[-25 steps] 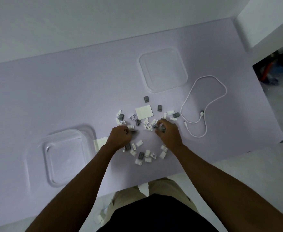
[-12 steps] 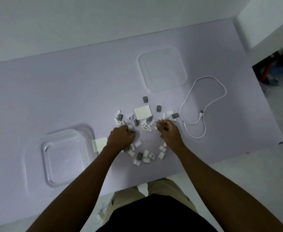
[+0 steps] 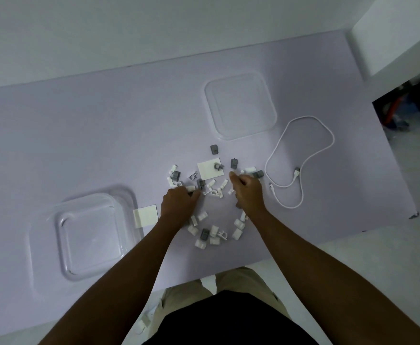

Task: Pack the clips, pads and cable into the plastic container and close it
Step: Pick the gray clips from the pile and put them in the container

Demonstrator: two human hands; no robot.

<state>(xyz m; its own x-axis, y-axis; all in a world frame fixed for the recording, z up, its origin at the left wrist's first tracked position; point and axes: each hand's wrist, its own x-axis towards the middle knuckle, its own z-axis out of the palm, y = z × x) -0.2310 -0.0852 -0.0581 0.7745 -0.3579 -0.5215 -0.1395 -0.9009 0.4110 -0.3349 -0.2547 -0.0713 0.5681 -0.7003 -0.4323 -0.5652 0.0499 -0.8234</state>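
Several small white and grey clips lie scattered on the lilac table, with more near the front edge. My left hand is curled over the clips at the pile's left, fingers closed on some of them. My right hand is bunched at the pile's right with clips in its fingers. One white pad lies behind the pile with a grey clip on it. Another pad rests beside the clear plastic container at front left. The white cable loops on the right.
The clear lid lies flat behind the pile. The table's front edge runs just below my forearms, and its right corner is near the cable. A few white clips lie on the floor by my leg.
Both hands have stayed over the pile; the right hand shifted slightly back and right, gathering clips. A grey clip now sits on the rear pad.
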